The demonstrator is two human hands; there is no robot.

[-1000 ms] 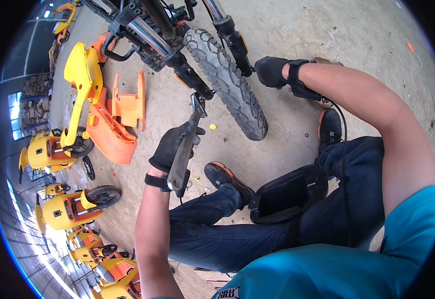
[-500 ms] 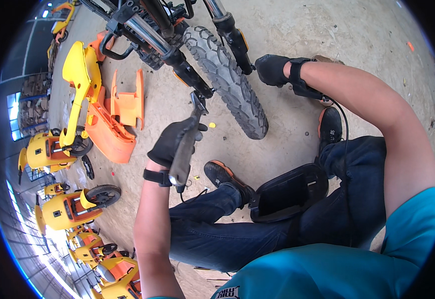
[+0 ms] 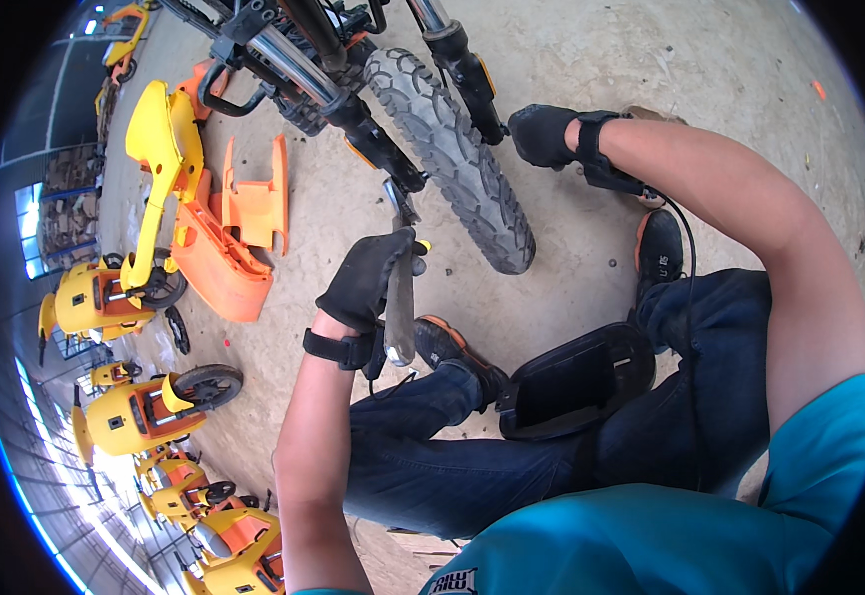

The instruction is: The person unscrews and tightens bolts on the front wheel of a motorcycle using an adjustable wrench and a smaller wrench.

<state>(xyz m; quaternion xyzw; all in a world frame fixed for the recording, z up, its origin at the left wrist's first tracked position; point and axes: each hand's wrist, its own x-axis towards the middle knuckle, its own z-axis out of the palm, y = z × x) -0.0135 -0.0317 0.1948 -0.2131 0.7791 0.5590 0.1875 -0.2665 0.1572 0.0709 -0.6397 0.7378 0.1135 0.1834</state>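
My left hand (image 3: 365,281), in a black glove, is closed around the grey metal handle of a wrench (image 3: 400,332). The wrench's head sits by the lower end of the left front fork leg (image 3: 378,149), at the wheel axle. A knobbly black front tyre (image 3: 452,169) stands between the two fork legs. My gloved right hand (image 3: 542,136) is closed beside the bottom of the right fork leg (image 3: 467,84). Its fingertips are hidden, so what it grips, if anything, does not show.
Orange body panels (image 3: 219,263) and a yellow panel (image 3: 160,149) lie left of the bike. Several yellow scooters (image 3: 135,416) stand farther left. A black oval tray-like part (image 3: 576,382) rests by my legs. A black cable (image 3: 690,258) hangs from my right wrist.
My left hand has swung to the right with the wrench, whose handle end has moved right while its head stays by the axle. My right hand has hardly moved.
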